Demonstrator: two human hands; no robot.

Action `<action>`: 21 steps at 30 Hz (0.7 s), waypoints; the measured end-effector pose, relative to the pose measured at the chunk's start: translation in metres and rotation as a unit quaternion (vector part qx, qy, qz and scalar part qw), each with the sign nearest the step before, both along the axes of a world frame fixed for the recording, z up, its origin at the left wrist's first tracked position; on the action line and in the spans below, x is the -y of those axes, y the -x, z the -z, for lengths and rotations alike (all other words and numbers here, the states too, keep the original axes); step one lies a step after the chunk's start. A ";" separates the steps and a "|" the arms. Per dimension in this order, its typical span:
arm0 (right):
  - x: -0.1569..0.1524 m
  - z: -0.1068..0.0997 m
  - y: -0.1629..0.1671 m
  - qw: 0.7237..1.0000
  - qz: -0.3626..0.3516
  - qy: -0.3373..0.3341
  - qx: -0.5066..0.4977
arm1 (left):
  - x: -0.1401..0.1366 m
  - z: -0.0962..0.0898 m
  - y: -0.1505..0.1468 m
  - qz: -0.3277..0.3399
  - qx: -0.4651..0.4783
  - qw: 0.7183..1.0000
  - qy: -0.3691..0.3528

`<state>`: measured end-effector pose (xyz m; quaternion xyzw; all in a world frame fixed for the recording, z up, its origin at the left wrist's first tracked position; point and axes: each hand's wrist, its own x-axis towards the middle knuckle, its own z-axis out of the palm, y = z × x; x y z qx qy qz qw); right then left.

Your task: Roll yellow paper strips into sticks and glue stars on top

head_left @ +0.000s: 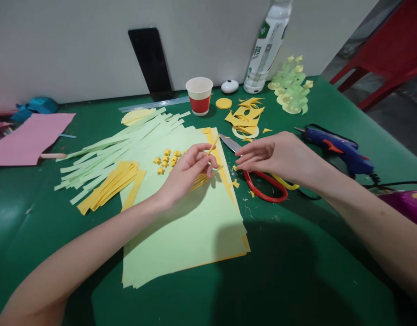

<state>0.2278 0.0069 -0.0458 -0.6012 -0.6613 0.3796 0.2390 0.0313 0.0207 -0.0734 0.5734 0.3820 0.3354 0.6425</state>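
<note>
My left hand pinches a narrow yellow paper strip that sticks up between thumb and fingers. It hovers over a stack of pale green paper sheets. Beside it on the stack lie several small folded yellow paper stars, and more yellow strips show beneath the palm. My right hand is held above red-handled scissors, its fingers stretched out with nothing visible in them; it partly covers the blades. Tiny yellow paper scraps lie just below its fingertips.
Green strips and a yellow strip bundle lie left. Behind stand a paper cup, a phone, a bottle and paper flowers. A blue glue gun with a cord lies right, yellow offcuts behind the scissors.
</note>
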 end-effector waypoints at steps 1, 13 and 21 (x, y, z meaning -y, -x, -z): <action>-0.001 0.002 -0.001 1.000 0.006 -0.011 0.014 | 0.000 0.000 0.000 -0.001 0.006 1.000 0.003; -0.004 0.005 -0.002 0.999 0.004 0.009 0.047 | 0.000 -0.006 0.001 0.011 0.032 0.999 0.026; 0.005 -0.009 0.001 0.978 0.087 -0.191 -0.005 | 0.008 -0.017 0.001 0.034 0.037 0.999 0.012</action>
